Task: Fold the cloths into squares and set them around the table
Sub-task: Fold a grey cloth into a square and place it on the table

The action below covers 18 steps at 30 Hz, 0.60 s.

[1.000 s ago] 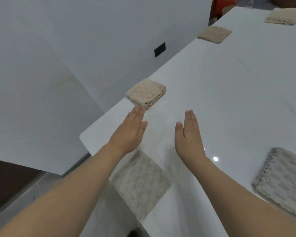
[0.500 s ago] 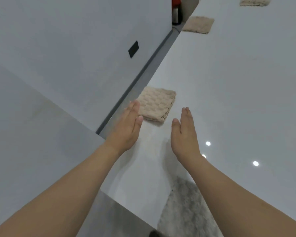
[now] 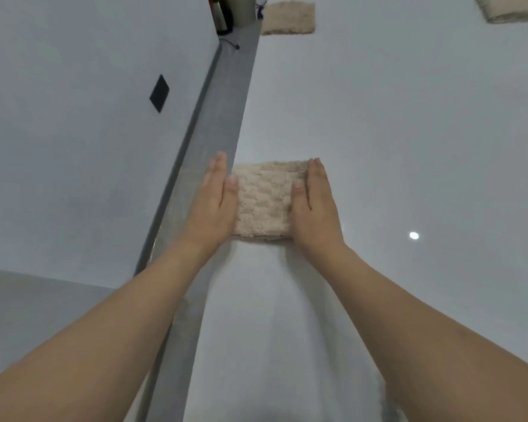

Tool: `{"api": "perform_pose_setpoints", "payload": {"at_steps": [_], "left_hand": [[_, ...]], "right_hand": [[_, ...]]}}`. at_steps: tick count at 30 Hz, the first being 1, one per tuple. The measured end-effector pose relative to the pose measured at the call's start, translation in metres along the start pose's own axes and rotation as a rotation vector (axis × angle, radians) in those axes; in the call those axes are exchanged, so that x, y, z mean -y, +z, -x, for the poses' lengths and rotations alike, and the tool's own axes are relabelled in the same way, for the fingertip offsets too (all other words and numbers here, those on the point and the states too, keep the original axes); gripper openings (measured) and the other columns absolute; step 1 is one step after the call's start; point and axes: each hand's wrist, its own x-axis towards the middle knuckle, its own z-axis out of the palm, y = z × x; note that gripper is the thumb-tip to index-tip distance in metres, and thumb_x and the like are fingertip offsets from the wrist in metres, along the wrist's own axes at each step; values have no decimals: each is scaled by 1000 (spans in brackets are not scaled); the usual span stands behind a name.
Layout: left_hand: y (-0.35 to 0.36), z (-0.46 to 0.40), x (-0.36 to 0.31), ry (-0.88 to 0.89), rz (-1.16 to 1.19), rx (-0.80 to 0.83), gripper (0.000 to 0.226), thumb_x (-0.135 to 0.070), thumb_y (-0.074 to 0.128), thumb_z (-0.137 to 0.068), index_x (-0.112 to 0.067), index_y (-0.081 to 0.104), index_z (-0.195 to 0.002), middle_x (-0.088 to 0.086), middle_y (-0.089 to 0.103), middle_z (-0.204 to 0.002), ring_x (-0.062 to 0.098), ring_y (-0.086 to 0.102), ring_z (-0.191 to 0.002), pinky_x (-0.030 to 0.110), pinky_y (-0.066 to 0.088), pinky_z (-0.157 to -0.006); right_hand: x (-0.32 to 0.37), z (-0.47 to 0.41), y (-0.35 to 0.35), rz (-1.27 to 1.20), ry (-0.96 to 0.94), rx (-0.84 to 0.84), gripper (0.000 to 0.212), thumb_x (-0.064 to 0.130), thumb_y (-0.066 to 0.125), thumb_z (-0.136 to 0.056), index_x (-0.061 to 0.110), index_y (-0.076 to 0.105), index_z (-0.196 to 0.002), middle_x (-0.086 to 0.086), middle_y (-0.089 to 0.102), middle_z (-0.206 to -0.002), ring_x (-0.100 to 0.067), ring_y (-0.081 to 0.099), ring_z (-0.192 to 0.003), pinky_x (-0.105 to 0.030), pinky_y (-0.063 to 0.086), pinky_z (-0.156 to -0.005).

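Observation:
A folded beige waffle-weave cloth (image 3: 264,202) lies on the white glossy table (image 3: 393,132), close to its left edge. My left hand (image 3: 211,205) is flat against the cloth's left side, with its thumb resting on top. On the opposite side my right hand (image 3: 316,208) presses in the same way, fingers straight and together. The cloth sits squeezed between the two hands. Neither hand curls around it.
Two more folded beige cloths lie far off, one at the left edge (image 3: 288,18) and one at the top right (image 3: 512,9). A grey strip of floor (image 3: 214,117) separates the table from a white wall with a black socket (image 3: 159,92).
Both hands moved forward from just short of the cloth to either side of it and now touch it. The view swung so the cloth sits square between them.

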Motion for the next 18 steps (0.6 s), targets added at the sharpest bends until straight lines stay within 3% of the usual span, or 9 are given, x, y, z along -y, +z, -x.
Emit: {"api": "perform_pose_setpoints", "payload": {"at_steps": [8,14,18], "left_hand": [[29,-25,16,88,11,145,55,-34,26,-108,-11,16,-157,2,12,-165,8,7,-150,5,-1,-110],[37,-30,32,75,-59,143,56,-35,25,-107,-10,15,-157,3,9,-165,12,3,-152,20,0,-118],[39,-28,32,62,-59,141,56,-34,25,-107,-10,14,-157,0,7,-166,11,0,-152,20,0,-118]], "right_hand": [[-18,-10,13,349,-99,-19,53,25,26,-105,5,18,-153,-6,15,-161,-11,8,-148,-31,2,-121],[-22,-13,21,544,-114,-40,54,28,25,-103,7,20,-153,-7,18,-161,-16,12,-148,-35,2,-121],[-22,-12,22,603,-83,-50,54,29,24,-103,10,18,-154,-5,18,-161,-19,9,-149,-36,-2,-121]]}}
